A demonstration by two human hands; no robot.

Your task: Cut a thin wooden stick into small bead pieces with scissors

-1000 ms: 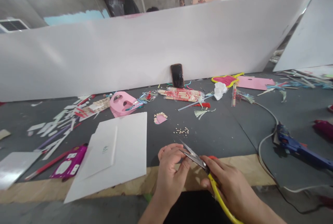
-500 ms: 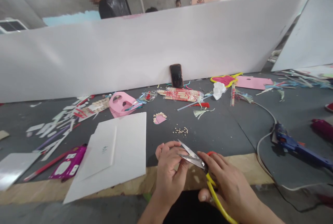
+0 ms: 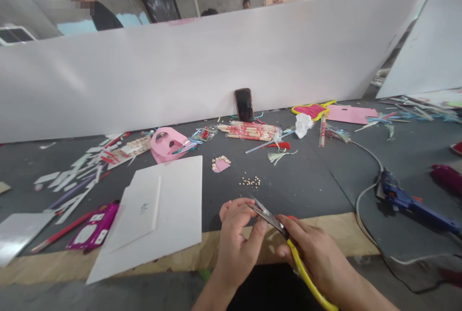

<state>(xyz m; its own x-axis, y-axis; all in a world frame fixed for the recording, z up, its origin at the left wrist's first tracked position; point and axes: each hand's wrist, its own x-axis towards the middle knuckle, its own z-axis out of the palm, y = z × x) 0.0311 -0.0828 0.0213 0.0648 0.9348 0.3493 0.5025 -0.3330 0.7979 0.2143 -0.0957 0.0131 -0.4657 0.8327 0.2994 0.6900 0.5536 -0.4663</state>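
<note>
My right hand (image 3: 319,255) grips yellow-handled scissors (image 3: 269,218) over the table's near edge, blades pointing up and left. My left hand (image 3: 236,236) is curled, thumb and fingers pinched at the blade tips on something too small to make out. Just beyond the hands lies a small heap of pale beads (image 3: 250,182) and a pink piece edged with beads (image 3: 221,163). A large white card sheet (image 3: 169,214) lies to the left of my left hand.
A blue glue gun (image 3: 407,201) with a white cord lies at right. A phone (image 3: 244,104) leans on the white partition (image 3: 216,65). Chopsticks in a pack (image 3: 252,131), a pink cutout (image 3: 166,143), paper strips (image 3: 79,176), a magenta packet (image 3: 94,226). A person stands behind the partition.
The scissor blades have closed from an open spread half a second ago. My hands dipped slightly. The person behind the partition walked left.
</note>
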